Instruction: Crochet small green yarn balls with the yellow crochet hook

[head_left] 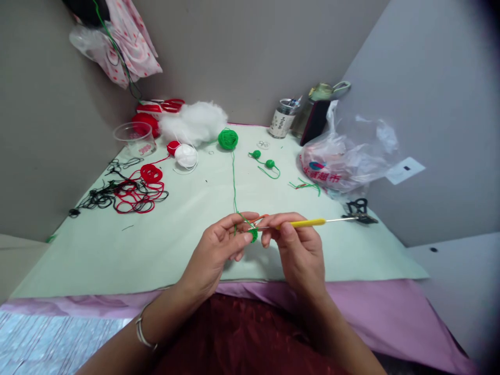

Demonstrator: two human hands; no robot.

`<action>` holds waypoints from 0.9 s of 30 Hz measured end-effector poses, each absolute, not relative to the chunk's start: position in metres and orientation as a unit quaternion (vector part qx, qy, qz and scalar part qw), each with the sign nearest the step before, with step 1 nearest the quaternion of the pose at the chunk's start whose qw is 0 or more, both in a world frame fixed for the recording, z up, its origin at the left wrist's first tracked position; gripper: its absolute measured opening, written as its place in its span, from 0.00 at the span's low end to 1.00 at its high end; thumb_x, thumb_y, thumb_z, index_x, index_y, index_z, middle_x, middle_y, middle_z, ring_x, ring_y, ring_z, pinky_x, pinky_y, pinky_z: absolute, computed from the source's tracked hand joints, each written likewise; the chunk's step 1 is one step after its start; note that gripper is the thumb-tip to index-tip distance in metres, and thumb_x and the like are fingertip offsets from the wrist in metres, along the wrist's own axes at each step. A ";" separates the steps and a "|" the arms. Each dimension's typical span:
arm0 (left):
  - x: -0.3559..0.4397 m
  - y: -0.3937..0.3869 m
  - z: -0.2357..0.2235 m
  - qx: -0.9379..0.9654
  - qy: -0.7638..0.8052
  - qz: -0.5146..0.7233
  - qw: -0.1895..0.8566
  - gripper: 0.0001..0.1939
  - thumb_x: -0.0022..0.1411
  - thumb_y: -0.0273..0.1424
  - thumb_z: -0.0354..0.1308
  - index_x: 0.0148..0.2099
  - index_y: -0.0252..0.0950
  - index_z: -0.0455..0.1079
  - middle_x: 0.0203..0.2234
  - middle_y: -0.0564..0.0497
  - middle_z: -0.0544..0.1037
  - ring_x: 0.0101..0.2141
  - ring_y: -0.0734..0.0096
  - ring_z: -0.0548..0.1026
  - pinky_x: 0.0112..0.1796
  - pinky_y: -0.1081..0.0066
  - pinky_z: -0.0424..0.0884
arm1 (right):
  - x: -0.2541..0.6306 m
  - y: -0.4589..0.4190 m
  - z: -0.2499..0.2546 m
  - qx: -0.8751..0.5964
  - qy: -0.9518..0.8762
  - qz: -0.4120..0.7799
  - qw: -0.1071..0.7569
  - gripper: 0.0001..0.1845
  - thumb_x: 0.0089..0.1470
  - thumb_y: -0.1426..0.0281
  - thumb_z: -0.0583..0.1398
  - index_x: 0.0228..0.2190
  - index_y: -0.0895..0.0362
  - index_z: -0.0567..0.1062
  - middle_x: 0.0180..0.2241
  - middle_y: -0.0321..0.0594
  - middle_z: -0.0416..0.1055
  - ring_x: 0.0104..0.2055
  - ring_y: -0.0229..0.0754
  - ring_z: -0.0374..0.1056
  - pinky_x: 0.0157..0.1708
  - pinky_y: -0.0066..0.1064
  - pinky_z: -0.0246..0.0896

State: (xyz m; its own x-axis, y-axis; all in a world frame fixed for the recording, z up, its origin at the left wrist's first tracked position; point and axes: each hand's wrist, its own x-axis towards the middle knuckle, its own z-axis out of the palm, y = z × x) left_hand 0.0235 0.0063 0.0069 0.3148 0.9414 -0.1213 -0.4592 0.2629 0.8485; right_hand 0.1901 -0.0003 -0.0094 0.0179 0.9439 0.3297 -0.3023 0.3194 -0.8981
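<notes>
My left hand (223, 240) pinches a small green crochet piece (254, 235) between thumb and fingers. Green yarn (234, 182) runs over its fingers from the green yarn ball (228, 139) farther back on the table. My right hand (299, 242) is closed round the yellow handle of a crochet hook (308, 223), whose metal tip reaches the green piece. A bit of something orange (262, 216) shows beside the fingertips; its kind is partly hidden. Beyond the hands lie two small green crocheted balls (269, 164) joined by yarn.
Tangled black yarn (99, 198) and red yarn (151, 174) lie at left, near a clear plastic cup (136, 139), white stuffing (193, 122) and a white yarn ball (186, 155). At right are a plastic bag (344, 156), a phone (315, 122), a pen cup (283, 120) and a black clip (358, 211).
</notes>
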 end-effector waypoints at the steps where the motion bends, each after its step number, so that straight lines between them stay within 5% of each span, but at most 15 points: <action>1: 0.023 0.006 0.007 0.369 0.330 0.484 0.722 0.13 0.58 0.32 0.74 0.47 0.42 0.86 0.34 0.53 0.76 0.23 0.84 0.60 0.24 0.80 0.59 | 0.190 0.000 -0.009 -0.316 -0.501 0.491 0.639 0.09 0.70 0.65 0.61 0.40 0.51 0.83 0.38 0.36 0.83 0.33 0.33 0.75 0.37 0.27 0.72; 7: 0.019 0.005 0.006 0.393 0.347 0.484 0.700 0.12 0.61 0.32 0.71 0.48 0.44 0.86 0.34 0.53 0.76 0.24 0.82 0.60 0.24 0.79 0.60 | 0.192 -0.004 -0.004 -0.319 -0.542 0.457 0.629 0.11 0.72 0.67 0.58 0.41 0.52 0.81 0.39 0.37 0.83 0.33 0.36 0.77 0.36 0.30 0.75; 12: 0.021 0.005 0.002 0.449 0.391 0.506 0.624 0.14 0.61 0.30 0.70 0.50 0.42 0.84 0.31 0.55 0.73 0.26 0.81 0.64 0.28 0.77 0.62 | 0.192 -0.011 -0.003 -0.346 -0.707 0.215 0.578 0.12 0.71 0.74 0.56 0.44 0.53 0.79 0.40 0.42 0.82 0.43 0.42 0.79 0.47 0.38 0.77; 16: 0.025 0.004 0.003 0.450 0.432 0.522 0.582 0.16 0.58 0.26 0.71 0.50 0.38 0.83 0.30 0.57 0.73 0.25 0.82 0.63 0.31 0.77 0.65 | 0.190 -0.013 -0.005 -0.334 -0.778 0.058 0.529 0.11 0.69 0.76 0.57 0.48 0.55 0.77 0.44 0.48 0.82 0.47 0.45 0.80 0.44 0.37 0.78; 27: 0.023 0.005 0.004 0.443 0.417 0.520 0.600 0.17 0.57 0.29 0.73 0.50 0.38 0.82 0.30 0.55 0.76 0.29 0.78 0.70 0.31 0.77 0.67 | 0.190 -0.008 -0.006 -0.338 -0.716 0.180 0.584 0.12 0.71 0.76 0.56 0.43 0.54 0.79 0.40 0.42 0.81 0.46 0.43 0.79 0.49 0.39 0.74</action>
State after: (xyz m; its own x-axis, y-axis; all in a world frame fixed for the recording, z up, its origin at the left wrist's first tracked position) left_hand 0.0231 0.0053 0.0041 0.1109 0.9931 -0.0395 -0.2551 0.0668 0.9646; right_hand 0.1898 -0.0084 -0.0062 -0.0888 0.6937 0.7147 0.2734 0.7070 -0.6523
